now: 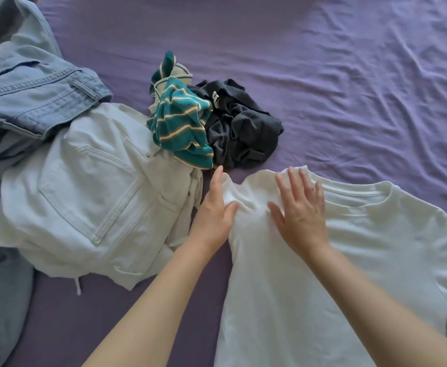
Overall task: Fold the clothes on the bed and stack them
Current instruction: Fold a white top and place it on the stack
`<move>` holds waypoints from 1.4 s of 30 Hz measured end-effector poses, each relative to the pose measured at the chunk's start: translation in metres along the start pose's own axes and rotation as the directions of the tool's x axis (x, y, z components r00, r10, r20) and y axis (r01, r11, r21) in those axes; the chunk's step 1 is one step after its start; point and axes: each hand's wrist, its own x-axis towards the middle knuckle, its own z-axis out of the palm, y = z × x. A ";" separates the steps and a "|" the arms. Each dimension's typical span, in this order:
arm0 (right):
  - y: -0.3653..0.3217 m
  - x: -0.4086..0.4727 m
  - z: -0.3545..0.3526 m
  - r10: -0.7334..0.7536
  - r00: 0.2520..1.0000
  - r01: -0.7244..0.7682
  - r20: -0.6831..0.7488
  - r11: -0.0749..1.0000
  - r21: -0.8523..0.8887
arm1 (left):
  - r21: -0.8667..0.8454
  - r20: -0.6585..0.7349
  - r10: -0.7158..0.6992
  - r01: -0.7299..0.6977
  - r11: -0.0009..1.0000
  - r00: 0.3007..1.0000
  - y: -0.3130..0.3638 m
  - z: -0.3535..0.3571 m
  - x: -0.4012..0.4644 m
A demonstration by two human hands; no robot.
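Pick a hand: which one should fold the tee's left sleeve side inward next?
Left. The left hand already pinches the white t-shirt at that shoulder edge, thumb tucked under the fabric. The right hand lies flat beside the collar, suited to pinning it, probably.

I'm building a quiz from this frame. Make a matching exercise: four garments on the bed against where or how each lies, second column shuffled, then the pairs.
Garments:
1. white T-shirt
2. teal striped top
3. dark grey garment
4. blue jeans

States:
A. crumpled, a small white label showing
B. at the far left edge of the pile
C. spread flat under both hands
D. bunched between the pale denim piece and the dark one

Pairs: 1-C, 2-D, 3-A, 4-B
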 end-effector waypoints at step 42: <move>0.002 -0.240 -0.008 0.081 0.928 -0.045 0.363 0.993 -0.104 | 0.798 0.290 -0.018 -0.231 0.557 0.957 -0.027 0.080 -0.194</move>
